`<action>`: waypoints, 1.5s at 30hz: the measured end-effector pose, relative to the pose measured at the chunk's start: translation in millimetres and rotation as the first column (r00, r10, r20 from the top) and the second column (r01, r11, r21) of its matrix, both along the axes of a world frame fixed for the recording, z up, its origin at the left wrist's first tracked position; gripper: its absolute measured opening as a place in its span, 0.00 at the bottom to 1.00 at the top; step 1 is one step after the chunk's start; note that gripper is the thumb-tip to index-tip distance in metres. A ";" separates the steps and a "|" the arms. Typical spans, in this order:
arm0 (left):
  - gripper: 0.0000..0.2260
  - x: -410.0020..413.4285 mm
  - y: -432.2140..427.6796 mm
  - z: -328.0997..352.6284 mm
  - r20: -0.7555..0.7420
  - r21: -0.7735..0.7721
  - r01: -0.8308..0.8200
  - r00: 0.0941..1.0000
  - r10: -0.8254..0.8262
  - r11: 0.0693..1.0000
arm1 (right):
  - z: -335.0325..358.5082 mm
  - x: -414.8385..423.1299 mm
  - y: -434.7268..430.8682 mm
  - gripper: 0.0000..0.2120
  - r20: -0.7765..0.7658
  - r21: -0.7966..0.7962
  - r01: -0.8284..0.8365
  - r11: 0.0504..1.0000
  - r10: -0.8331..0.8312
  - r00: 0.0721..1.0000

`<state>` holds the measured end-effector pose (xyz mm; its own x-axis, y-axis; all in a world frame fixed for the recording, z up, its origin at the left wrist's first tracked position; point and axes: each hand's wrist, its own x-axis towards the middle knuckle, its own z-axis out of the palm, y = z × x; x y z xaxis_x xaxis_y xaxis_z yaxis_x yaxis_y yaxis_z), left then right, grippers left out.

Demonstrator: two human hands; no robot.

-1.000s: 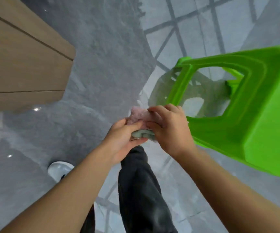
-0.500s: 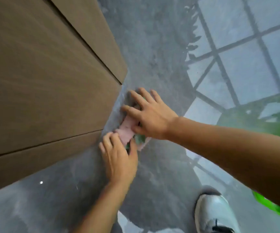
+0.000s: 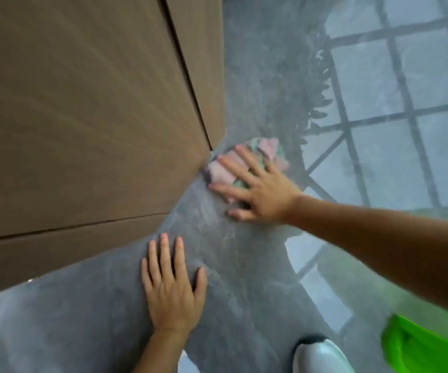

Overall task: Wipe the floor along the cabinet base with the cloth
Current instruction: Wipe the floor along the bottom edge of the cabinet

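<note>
Both hands have parted: half a second ago they held the crumpled pink-and-green cloth (image 3: pixel 255 162) together. Now the left hand (image 3: pixel 171 289) lies flat and spread on the glossy grey stone floor (image 3: pixel 82 319), bracing and holding nothing. The right hand (image 3: pixel 258 189), fingers splayed, presses the cloth down, seemingly touching the brown wooden cabinet base (image 3: pixel 82 130). Wiping looks just begun.

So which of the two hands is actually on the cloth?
The right hand, spread flat on the pink and green cloth by the cabinet base. The left hand rests bare on the floor, nearer the person.
</note>
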<state>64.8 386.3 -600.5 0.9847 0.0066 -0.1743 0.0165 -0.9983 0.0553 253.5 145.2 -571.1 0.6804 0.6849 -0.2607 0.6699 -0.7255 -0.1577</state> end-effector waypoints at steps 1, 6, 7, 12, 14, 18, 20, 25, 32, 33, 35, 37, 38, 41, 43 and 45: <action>0.33 -0.4 0.9 5.2 -0.030 0.001 -0.007 1.000 0.007 1.000 | 0.0 17.2 -13.6 0.31 0.024 -0.017 0.140 0.990 -0.139 0.990; 0.33 -0.4 -4.7 4.0 -0.024 -0.041 -0.062 0.998 0.061 0.997 | 4.7 22.4 -25.2 0.40 0.044 -0.133 0.329 0.935 -0.326 0.944; 0.33 -2.0 -3.6 3.9 -0.010 -0.040 -0.068 0.998 0.067 0.997 | 6.7 3.1 -9.8 0.42 0.011 -0.139 0.323 0.936 -0.324 0.946; 0.37 0.1 -4.4 6.8 0.024 -0.132 -0.062 0.998 0.066 0.989 | 4.8 -98.4 84.4 0.34 -0.071 0.125 -0.021 0.992 0.030 0.997; 0.38 -2.5 -1.3 11.5 0.025 -0.201 -0.130 0.990 0.138 0.971 | 2.2 -97.6 96.5 0.32 -0.076 0.171 -0.073 0.983 0.087 0.993; 0.29 -26.9 31.1 15.3 0.007 -0.176 -0.394 0.916 0.402 0.902 | -2.6 -43.0 53.4 0.25 0.021 -0.008 -0.136 0.991 0.136 0.990; 0.28 -42.9 48.6 18.9 -0.009 -0.112 -0.397 0.917 0.398 0.911 | -0.4 -25.5 35.9 0.25 0.039 -0.079 -0.032 0.996 0.035 0.999; 0.30 -58.0 55.8 17.4 -0.052 -0.053 -0.408 0.913 0.405 0.912 | 6.3 -55.4 60.8 0.32 -0.036 -0.037 0.062 0.997 -0.064 0.997; 0.33 -58.8 52.9 19.9 -0.109 -0.013 -0.483 0.871 0.479 0.875 | 7.6 -106.3 126.4 0.32 -0.049 0.041 -0.217 0.975 0.219 0.974; 0.33 -62.1 53.7 18.3 -0.104 -0.015 -0.466 0.881 0.462 0.885 | 7.6 -110.1 132.3 0.32 -0.042 0.011 -0.214 0.977 0.214 0.976; 0.33 -62.9 56.1 12.5 -0.063 0.007 -0.456 0.888 0.455 0.890 | 9.7 -114.5 139.7 0.34 -0.069 -0.017 -0.199 0.980 0.197 0.978; 0.33 -58.5 53.3 7.1 -0.022 -0.014 -0.476 0.879 0.476 0.879 | 14.4 -114.6 136.5 0.33 -0.100 -0.041 -0.235 0.971 0.230 0.968; 0.33 -57.6 50.4 8.7 -0.029 -0.018 -0.481 0.877 0.480 0.877 | 17.4 -116.0 136.1 0.32 -0.119 -0.069 -0.275 0.959 0.266 0.957; 0.34 -58.9 47.4 15.1 -0.039 -0.069 -0.491 0.871 0.489 0.868 | 22.5 -121.9 139.7 0.32 -0.172 -0.131 -0.363 0.923 0.339 0.925; 0.35 -55.0 50.7 16.7 -0.043 -0.072 -0.499 0.867 0.497 0.864 | 23.9 -118.0 150.3 0.31 -0.158 -0.114 -0.380 0.918 0.361 0.919; 0.36 -54.0 49.5 17.9 -0.058 -0.093 -0.519 0.854 0.516 0.849 | 22.9 -116.5 162.7 0.32 -0.118 -0.081 -0.394 0.916 0.384 0.916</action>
